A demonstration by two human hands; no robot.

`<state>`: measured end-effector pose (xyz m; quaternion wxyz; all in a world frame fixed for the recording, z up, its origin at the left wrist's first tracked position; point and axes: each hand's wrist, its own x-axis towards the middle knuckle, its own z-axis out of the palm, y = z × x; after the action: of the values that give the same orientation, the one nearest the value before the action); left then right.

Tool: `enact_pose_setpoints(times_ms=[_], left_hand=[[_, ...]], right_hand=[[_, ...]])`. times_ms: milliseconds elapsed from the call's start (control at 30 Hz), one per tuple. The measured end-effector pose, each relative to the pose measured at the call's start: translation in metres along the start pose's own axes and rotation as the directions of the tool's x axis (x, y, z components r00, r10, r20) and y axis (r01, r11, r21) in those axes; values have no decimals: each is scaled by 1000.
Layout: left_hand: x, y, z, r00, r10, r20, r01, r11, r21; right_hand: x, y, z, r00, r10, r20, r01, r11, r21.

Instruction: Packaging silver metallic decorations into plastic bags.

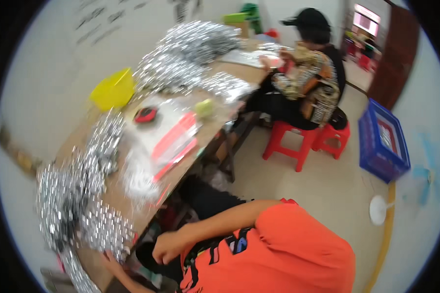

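Note:
At the lower left, my left hand (112, 264) is against the near edge of a spread of small shiny silver pieces (107, 227). Its fingers are blurred and partly hidden, so their grip is unclear. My right hand (167, 247) is curled closed above my lap, away from the table edge, with nothing showing in it. More silver pieces (58, 195) are heaped along the left end of the table (115, 188). Nearer the middle are pink-red strips (173, 139) in clear plastic, and a tangle of whitish clear material (141, 176) lies beside them.
A red-and-black round object (145, 115), a yellow container (113, 90) and a large silver heap (186, 53) are farther along the table. Another person (310, 73) sits working at the far end. Red stools (291, 141), a blue crate (384, 141) and a fan (428, 178) are to the right.

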<state>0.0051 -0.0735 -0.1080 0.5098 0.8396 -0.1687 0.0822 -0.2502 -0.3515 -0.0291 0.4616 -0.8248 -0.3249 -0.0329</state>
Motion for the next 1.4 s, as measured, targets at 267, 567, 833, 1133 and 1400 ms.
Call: enact_pose_setpoints(times_ms=[267, 567, 833, 1133, 1400], left_hand=[[-28, 64, 25, 985, -150, -82, 129, 967, -218], [-42, 81, 23, 935, -318, -156, 295, 943, -152], [-36, 104, 18, 949, -282, -143, 295, 953, 76], [-37, 102, 18, 961, -228, -156, 247, 963, 112], [-37, 103, 18, 970, -188, -156, 211, 967, 142]], right_hand=[[9, 25, -85, 976, 213, -33, -215, 973, -88], [81, 101, -137, 990, 112, -91, -137, 925, -354], [120, 134, -139, 991, 127, 38, -103, 919, -380], [122, 142, -127, 997, 35, 68, -5, 916, -401], [102, 113, -121, 968, 246, 51, -217, 920, -326]])
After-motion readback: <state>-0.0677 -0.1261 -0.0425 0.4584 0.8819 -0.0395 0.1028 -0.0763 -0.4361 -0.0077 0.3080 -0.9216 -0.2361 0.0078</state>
